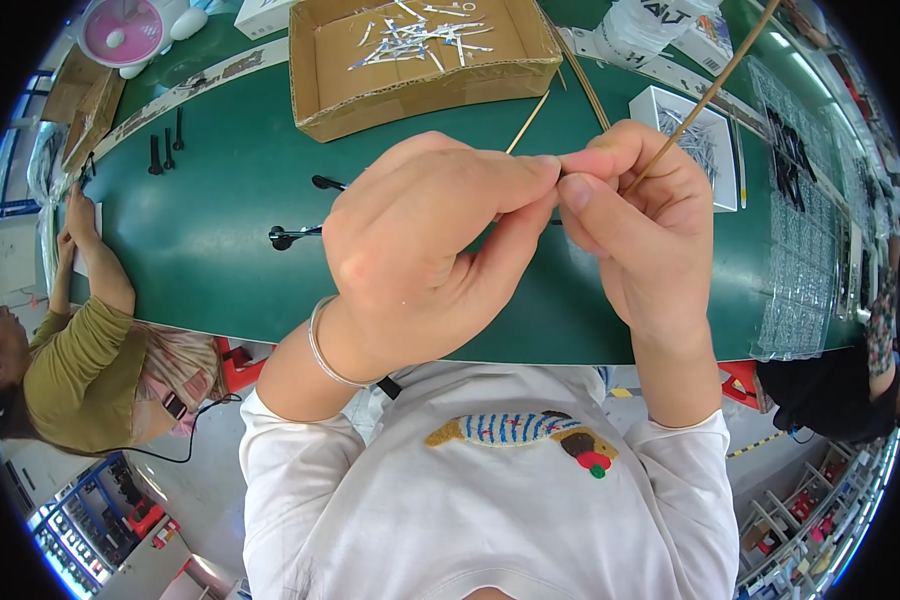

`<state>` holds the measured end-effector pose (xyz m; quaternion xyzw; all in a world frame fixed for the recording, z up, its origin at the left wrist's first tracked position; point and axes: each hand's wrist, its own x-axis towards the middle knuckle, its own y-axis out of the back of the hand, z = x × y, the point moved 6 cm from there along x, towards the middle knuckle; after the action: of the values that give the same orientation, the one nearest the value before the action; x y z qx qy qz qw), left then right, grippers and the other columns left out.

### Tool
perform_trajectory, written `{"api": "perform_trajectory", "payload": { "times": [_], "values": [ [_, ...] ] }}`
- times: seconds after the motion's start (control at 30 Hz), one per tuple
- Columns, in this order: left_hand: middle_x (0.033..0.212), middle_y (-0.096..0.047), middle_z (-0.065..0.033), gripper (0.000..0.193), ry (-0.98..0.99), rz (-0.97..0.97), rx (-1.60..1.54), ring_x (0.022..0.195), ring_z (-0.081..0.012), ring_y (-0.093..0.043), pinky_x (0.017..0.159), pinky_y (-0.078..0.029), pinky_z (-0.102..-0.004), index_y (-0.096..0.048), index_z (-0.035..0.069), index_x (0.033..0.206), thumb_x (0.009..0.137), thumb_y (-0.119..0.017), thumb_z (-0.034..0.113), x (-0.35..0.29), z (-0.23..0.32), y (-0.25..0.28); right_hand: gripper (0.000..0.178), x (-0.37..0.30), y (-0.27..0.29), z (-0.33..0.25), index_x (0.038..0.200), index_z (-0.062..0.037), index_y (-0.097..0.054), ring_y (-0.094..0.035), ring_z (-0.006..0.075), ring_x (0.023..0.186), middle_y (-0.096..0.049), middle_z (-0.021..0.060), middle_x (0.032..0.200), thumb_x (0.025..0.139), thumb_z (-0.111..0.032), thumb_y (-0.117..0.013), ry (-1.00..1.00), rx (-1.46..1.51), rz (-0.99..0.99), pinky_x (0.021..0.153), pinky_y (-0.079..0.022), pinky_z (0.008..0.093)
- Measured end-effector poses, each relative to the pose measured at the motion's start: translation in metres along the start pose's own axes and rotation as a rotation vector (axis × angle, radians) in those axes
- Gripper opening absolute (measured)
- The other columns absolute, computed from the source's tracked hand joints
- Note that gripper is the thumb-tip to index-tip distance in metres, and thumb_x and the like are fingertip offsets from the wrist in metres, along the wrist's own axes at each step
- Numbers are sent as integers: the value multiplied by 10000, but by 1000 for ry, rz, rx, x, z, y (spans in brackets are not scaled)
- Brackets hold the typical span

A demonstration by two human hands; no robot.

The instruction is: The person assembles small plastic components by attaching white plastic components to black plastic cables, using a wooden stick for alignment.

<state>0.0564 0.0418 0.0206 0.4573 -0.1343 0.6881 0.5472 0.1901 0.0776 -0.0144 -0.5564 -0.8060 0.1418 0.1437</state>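
My left hand (410, 240) and my right hand (655, 235) meet above the green table (210, 260), their thumbs and forefingers pinched tip to tip. Between the fingertips is something tiny and dark, mostly hidden. A thin wooden stick (715, 88) passes through my right hand, slanting up to the far right. Two small black parts, an upper one (327, 183) and a lower one (288, 238), lie on the table just left of my left hand. Another wooden stick (527, 124) lies on the table behind my fingers.
Beyond my hands stands a cardboard box (425, 100) holding paper strips. A white box (727, 165) of small grey pieces is at the right, near clear plastic trays (795, 290). Several black parts (167, 150) lie at the left. A co-worker (85, 365) sits at the left edge.
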Motion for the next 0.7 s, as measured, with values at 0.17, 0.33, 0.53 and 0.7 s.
{"api": "perform_trajectory", "payload": {
  "times": [0.17, 0.33, 0.53, 0.7],
  "values": [
    [681, -629, -80, 177, -15, -32, 25, 561, -183, -573, 497, -445, -256, -641, -11, 769, 634, -701, -108, 1, 4, 0, 67, 0, 0, -1, 829, 11, -597, -455, -19, 595, -578, -22, 718, 793, 64, -613, 11, -21, 8, 515, -352, 133],
    [697, -635, -91, 180, -48, -52, 39, 583, -162, -572, 502, -439, -238, -640, -34, 782, 648, -700, -137, 2, 5, -1, 70, -1, 0, -1, 832, 17, -598, -456, -18, 594, -581, -17, 723, 792, 71, -613, 33, -20, 6, 513, -351, 134],
    [687, -630, -91, 186, -30, -62, 20, 574, -166, -571, 508, -435, -238, -638, -35, 780, 640, -695, -143, 3, 5, -1, 70, -1, 0, -3, 837, 27, -600, -455, -17, 590, -584, -5, 730, 788, 76, -615, 85, -59, -6, 506, -354, 138],
    [647, -612, -69, 215, -58, 7, -11, 535, -199, -549, 480, -428, -271, -640, 13, 762, 591, -681, -111, 2, 3, -2, 65, -1, 1, -3, 823, 23, -601, -450, -18, 578, -572, -16, 707, 786, 76, -611, 85, -54, 20, 499, -350, 140]
  ]
}}
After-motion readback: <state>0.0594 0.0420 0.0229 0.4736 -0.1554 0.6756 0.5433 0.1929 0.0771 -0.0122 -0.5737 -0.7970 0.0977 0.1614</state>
